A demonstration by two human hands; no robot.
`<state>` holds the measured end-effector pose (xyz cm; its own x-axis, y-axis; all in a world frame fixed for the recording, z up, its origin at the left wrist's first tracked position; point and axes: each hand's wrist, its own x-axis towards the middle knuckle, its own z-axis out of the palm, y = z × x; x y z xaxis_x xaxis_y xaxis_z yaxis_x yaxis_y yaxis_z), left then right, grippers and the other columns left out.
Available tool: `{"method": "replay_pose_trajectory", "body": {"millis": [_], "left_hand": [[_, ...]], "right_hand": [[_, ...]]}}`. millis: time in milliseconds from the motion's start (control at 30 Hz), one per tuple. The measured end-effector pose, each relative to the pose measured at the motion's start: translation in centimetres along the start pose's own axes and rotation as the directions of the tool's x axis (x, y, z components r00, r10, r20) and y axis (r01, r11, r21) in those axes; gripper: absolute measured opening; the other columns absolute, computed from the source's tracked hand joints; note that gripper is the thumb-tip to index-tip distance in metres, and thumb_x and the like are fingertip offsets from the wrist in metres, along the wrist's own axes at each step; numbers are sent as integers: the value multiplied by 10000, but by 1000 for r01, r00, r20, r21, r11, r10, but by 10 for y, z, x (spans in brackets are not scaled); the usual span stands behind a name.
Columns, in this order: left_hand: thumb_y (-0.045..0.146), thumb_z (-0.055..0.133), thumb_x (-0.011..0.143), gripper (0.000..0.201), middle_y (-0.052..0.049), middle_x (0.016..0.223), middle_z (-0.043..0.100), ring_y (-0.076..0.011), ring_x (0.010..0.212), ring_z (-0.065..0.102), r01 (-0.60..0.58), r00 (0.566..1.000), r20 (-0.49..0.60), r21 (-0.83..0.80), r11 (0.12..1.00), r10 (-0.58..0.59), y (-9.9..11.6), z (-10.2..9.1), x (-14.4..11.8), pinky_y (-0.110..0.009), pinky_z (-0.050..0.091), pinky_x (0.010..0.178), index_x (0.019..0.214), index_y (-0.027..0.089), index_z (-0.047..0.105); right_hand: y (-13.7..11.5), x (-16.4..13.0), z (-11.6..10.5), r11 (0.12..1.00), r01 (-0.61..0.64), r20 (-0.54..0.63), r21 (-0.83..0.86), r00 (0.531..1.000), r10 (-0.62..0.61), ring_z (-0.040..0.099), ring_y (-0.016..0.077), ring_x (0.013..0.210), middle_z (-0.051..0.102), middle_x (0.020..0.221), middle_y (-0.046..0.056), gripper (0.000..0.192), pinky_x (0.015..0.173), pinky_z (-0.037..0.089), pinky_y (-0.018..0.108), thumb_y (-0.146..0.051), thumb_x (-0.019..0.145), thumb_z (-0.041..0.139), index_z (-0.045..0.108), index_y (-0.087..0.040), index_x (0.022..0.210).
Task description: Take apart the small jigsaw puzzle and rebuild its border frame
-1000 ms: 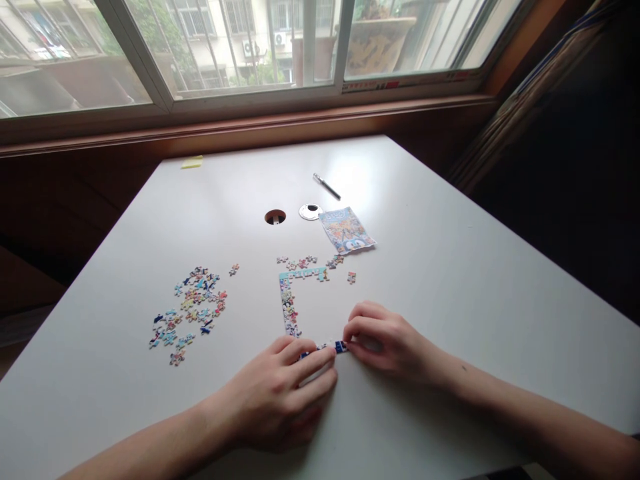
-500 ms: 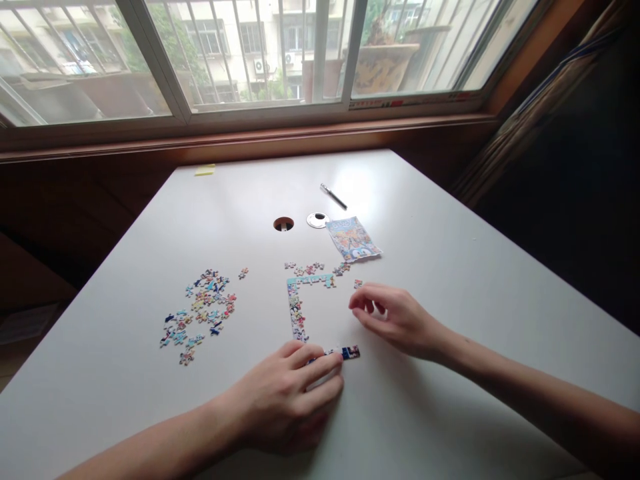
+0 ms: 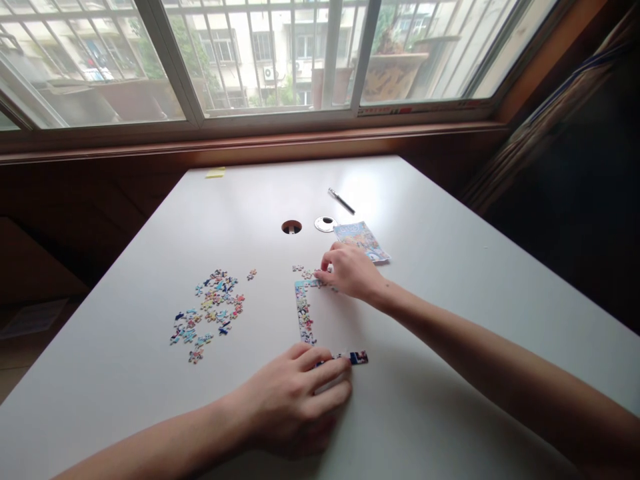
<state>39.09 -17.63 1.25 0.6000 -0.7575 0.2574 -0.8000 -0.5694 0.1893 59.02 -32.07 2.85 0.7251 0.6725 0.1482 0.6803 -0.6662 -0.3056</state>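
Observation:
A partly joined jigsaw puzzle frame (image 3: 304,313) lies on the white table, with a left side, a light blue top strip and a dark bottom strip (image 3: 359,358). My left hand (image 3: 305,393) rests over the bottom strip, fingers spread and bent, the tips touching it and hiding its left part. Above the top strip, my right hand (image 3: 350,270) reaches in with thumb and forefinger pinched at a puzzle piece (image 3: 323,273) in the row of loose ones. The hand covers much of that piece and the top strip's right end.
A heap of loose puzzle pieces (image 3: 210,307) lies to the left, with a single piece (image 3: 251,274) beside it. Farther back are a picture sheet (image 3: 367,240), a pen (image 3: 341,201), a cable hole (image 3: 291,227), its round cover (image 3: 325,224) and a yellow sticky note (image 3: 215,173).
My right hand has moved left and away from me, from right of the puzzle frame to the loose pieces above it. My left hand stays on the bottom strip. The view has shifted slightly.

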Motion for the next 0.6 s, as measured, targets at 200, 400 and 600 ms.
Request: {"method": "replay_pose_trajectory", "body": {"millis": [200, 400, 600], "left_hand": [[297, 518, 907, 418, -124, 1388, 569, -267, 1122, 547, 5, 1000, 11, -3, 1000, -5, 0, -1, 1, -393, 482, 896, 1287, 125, 554], [282, 511, 904, 423, -141, 1401, 559, -279, 1137, 542, -12, 1000, 0, 9, 1000, 12, -1, 2, -1, -406, 483, 913, 1293, 122, 559], [274, 557, 889, 450, -148, 1409, 551, -279, 1147, 554, -30, 999, 17, 33, 999, 29, -2, -2, -1, -405, 490, 921, 1315, 131, 552]], "right_hand": [[-6, 13, -1, 999, -4, 53, -54, 999, 7, 559, 255, 894, 659, 943, 125, 89, 807, 425, 390, -217, 813, 704, 766, -165, 775], [-4, 19, -6, 1000, 2, 122, -16, 992, 0, 591, 215, 871, 658, 999, 114, 136, 773, 437, 338, -177, 787, 693, 777, -179, 894], [-4, 22, -8, 999, 24, 149, 32, 988, -28, 590, 215, 876, 675, 962, 123, 152, 770, 426, 334, -121, 762, 680, 747, -124, 899]]}}
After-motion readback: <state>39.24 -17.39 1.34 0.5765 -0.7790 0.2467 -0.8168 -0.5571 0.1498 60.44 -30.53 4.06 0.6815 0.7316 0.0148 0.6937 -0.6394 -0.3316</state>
